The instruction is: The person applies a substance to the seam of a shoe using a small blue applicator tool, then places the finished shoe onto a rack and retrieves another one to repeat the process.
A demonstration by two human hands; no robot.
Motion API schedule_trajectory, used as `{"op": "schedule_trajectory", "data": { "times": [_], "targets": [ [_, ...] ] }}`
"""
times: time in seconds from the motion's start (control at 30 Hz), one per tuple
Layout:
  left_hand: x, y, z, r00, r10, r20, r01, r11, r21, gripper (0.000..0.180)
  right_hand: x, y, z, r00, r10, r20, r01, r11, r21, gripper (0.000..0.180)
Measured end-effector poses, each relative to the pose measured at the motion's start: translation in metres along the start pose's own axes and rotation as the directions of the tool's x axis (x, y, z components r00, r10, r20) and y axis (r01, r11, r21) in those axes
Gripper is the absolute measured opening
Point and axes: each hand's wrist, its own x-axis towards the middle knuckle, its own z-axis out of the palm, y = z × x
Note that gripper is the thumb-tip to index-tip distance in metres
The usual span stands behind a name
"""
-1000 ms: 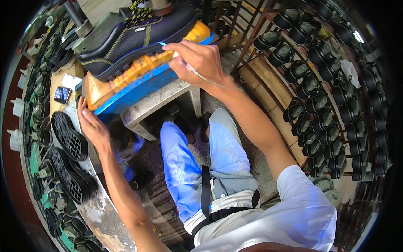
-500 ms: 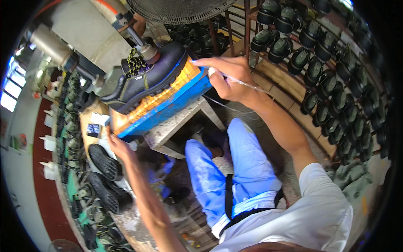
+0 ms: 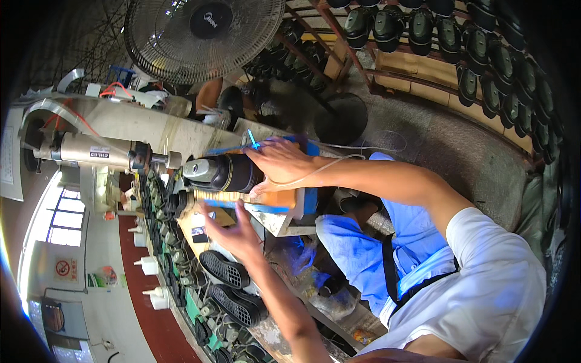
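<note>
A black shoe [image 3: 239, 173] with a grey-green top at its left end lies on an orange ribbed pad [image 3: 281, 198] in a blue box-like base [image 3: 310, 202]. My right hand [image 3: 283, 162] is closed over the shoe's rounded black end, thumb on the near side and fingers on the far side. A slim blue pen-like tool [image 3: 253, 138] sticks up from between its fingers, a thin pale tube trailing along the forearm. Just in front of the base, my left hand [image 3: 233, 233] is open with fingers spread, slightly blurred and holding nothing.
A metal press cylinder [image 3: 100, 151] points at the shoe from the left. Beyond stands a large round fan [image 3: 203, 36]. Two black soles [image 3: 224, 269] lie beside my left forearm. Racks of shoes [image 3: 448, 37] line the right; white bottles [image 3: 148, 265] stand far left.
The press cylinders have come off the shoe. My right hand has moved from the pad's edge onto the shoe, and my left hand has let go of the base. The head view has turned left.
</note>
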Motion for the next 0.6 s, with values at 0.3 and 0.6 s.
{"op": "schedule_trajectory", "data": {
  "times": [0.3,0.6],
  "targets": [
    [0.104,-0.055,0.026,0.743,-0.188,0.642,0.562,0.696,-0.447,0.092,0.074,0.07,-0.002,0.978,-0.123,0.17,0.056,0.934,0.353,0.095],
    [0.094,0.06,-0.013,0.993,-0.101,-0.056,0.027,0.676,-0.737,0.097,0.044,0.056,-0.05,0.967,-0.138,0.215,-0.083,0.625,0.777,0.088]
  ]
}}
